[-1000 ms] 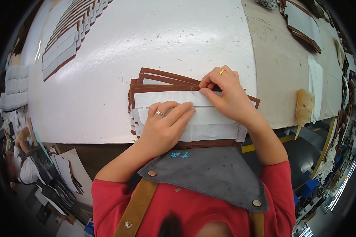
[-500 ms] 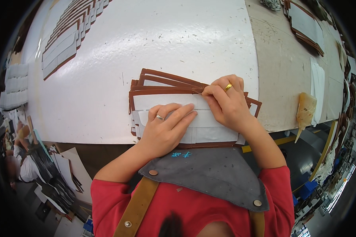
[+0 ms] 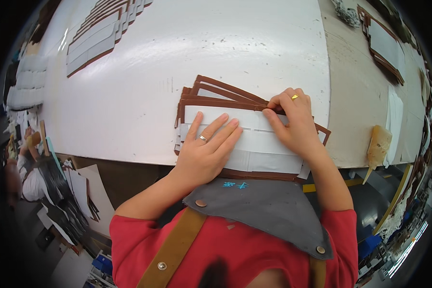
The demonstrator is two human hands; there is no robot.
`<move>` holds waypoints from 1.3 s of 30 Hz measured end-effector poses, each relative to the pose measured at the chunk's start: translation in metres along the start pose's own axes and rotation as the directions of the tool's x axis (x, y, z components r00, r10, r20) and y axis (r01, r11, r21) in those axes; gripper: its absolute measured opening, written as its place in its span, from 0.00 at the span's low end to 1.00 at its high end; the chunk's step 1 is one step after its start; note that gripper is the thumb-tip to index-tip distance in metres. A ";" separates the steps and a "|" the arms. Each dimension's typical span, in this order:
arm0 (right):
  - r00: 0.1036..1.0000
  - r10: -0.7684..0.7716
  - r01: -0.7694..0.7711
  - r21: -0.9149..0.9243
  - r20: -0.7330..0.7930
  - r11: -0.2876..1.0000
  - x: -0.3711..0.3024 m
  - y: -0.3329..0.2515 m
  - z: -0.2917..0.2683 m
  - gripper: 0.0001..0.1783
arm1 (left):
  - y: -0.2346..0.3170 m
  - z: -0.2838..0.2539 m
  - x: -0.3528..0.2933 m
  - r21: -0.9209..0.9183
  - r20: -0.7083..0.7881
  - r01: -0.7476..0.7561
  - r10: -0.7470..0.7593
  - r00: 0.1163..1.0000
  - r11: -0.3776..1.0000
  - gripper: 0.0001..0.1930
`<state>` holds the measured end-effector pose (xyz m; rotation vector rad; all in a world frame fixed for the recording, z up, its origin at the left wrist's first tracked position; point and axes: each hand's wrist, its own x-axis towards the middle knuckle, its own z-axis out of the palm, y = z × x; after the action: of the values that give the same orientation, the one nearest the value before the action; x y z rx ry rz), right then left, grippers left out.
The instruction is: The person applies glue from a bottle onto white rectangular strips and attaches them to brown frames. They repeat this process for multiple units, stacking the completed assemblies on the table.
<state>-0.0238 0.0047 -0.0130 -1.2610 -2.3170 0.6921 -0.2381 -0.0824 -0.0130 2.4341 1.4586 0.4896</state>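
A fanned stack of flat leather pieces with white backing and brown folded edges lies before me, its near end close to my apron. On the white face of the top leather piece (image 3: 269, 141) my left hand (image 3: 209, 146) rests flat, fingers spread, a silver ring on one. At the far brown edge of that same piece, right of its middle, my right hand (image 3: 293, 120) closes thumb and forefinger round the rim. A gold ring shows on this hand. Below, more brown-edged pieces (image 3: 225, 90) stick out at an angle on the far side.
Overlapping brown-edged pieces (image 3: 93, 45) form a row at the far left of the white table (image 3: 129, 105). On the beige board at right lie a glue-stained yellowish bottle (image 3: 379, 144), white strips (image 3: 394, 117) and another stack (image 3: 384, 43). Another person (image 3: 31, 177) sits at lower left.
The whole view has shifted slightly. My left hand has slid left over the white face and its fingers have spread flatter. The right hand stays at the same brown edge, its thumb straighter.
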 end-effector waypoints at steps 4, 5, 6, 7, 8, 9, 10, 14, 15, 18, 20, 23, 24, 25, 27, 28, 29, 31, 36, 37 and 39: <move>1.000 0.011 -0.011 -0.040 -0.007 0.999 -0.001 -0.003 0.002 0.06 | -0.004 -0.003 -0.015 -0.022 -0.041 0.154 -0.155 0.987 0.988 0.23; 1.000 0.006 -0.007 -0.042 -0.009 0.999 -0.002 -0.002 0.001 0.07 | -0.004 -0.003 -0.016 -0.056 -0.062 0.206 -0.210 0.976 0.977 0.24; 1.000 0.004 -0.004 -0.044 -0.013 0.999 -0.003 -0.001 0.002 0.07 | -0.005 -0.006 -0.017 0.011 -0.047 0.201 -0.200 0.979 0.980 0.24; 1.000 0.003 -0.004 -0.046 -0.019 0.999 -0.003 0.000 0.002 0.07 | -0.007 -0.010 -0.019 0.078 -0.031 0.190 -0.189 0.982 0.979 0.24; 0.999 -0.034 0.031 -0.068 -0.038 0.997 -0.005 0.001 0.003 0.07 | -0.008 -0.012 -0.019 0.134 -0.014 0.166 -0.165 0.986 0.977 0.24; 0.996 -0.063 0.057 -0.105 -0.057 0.993 -0.005 0.001 0.004 0.07 | -0.008 -0.011 -0.018 0.159 -0.014 0.175 -0.175 0.984 0.972 0.24; 0.993 -0.091 0.080 -0.145 -0.073 0.986 -0.004 0.000 0.005 0.08 | -0.008 -0.012 -0.020 0.184 -0.013 0.183 -0.184 0.983 0.966 0.24; 0.990 -0.088 0.077 -0.106 -0.107 0.991 -0.007 -0.005 0.011 0.07 | -0.011 -0.008 -0.025 0.193 -0.023 0.191 -0.190 0.981 0.962 0.23; 0.991 -0.075 0.066 -0.085 -0.111 0.994 -0.008 -0.003 0.010 0.07 | -0.010 -0.010 -0.024 0.188 -0.022 0.193 -0.192 0.981 0.963 0.21; 0.991 -0.069 0.064 -0.046 -0.114 0.997 -0.008 0.002 0.009 0.05 | -0.018 -0.017 -0.020 0.132 -0.021 0.165 -0.164 0.986 0.977 0.19; 0.989 -0.095 0.087 -0.075 -0.113 0.993 -0.007 0.004 0.009 0.04 | -0.029 -0.023 -0.014 -0.022 -0.091 0.196 -0.197 0.976 0.980 0.16; 0.980 -0.130 0.113 -0.121 -0.150 0.986 -0.007 -0.001 0.001 0.03 | -0.045 -0.022 -0.009 -0.190 -0.291 0.258 -0.306 0.907 0.947 0.19; 0.979 -0.130 0.117 -0.091 -0.160 0.989 -0.006 -0.004 -0.003 0.03 | -0.044 -0.024 -0.010 -0.277 -0.266 0.302 -0.375 0.888 0.912 0.21; 0.977 -0.130 0.121 -0.060 -0.169 0.991 -0.004 -0.008 -0.009 0.03 | -0.042 -0.026 -0.011 -0.362 -0.237 0.342 -0.440 0.866 0.868 0.22; 0.964 -0.166 0.168 -0.005 -0.208 0.986 0.006 -0.017 -0.018 0.03 | -0.042 -0.028 -0.012 -0.581 -0.133 0.378 -0.542 0.830 0.721 0.25; 0.969 -0.159 0.166 0.022 -0.188 0.986 0.010 -0.022 -0.021 0.03 | -0.042 -0.030 -0.012 -0.698 -0.067 0.376 -0.578 0.813 0.609 0.25; 0.973 -0.156 0.166 0.044 -0.172 0.985 0.016 -0.026 -0.024 0.03 | -0.044 -0.033 -0.010 -0.798 -0.004 0.357 -0.597 0.802 0.485 0.25; 0.989 -0.129 0.134 0.061 -0.075 0.989 0.032 -0.035 -0.033 0.06 | -0.052 -0.045 -0.009 -0.895 0.019 0.296 -0.633 0.774 0.334 0.22; 0.897 0.050 -0.165 0.228 0.439 0.960 0.088 -0.030 -0.027 0.12 | -0.114 -0.083 -0.019 -0.882 -0.312 0.080 -0.703 0.639 0.464 0.19; 0.894 0.047 -0.190 0.283 0.446 0.940 0.101 -0.031 -0.016 0.11 | -0.128 -0.090 -0.023 -0.868 -0.319 0.120 -0.727 0.608 0.481 0.19; 0.916 0.056 -0.242 0.436 0.397 0.867 0.130 -0.035 0.012 0.11 | -0.162 -0.101 -0.029 -0.836 -0.346 0.185 -0.760 0.551 0.516 0.18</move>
<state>-0.1192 0.0967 0.0137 -1.1525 -2.1220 1.5733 -0.4222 -0.0285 0.0116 1.0588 1.6740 1.5905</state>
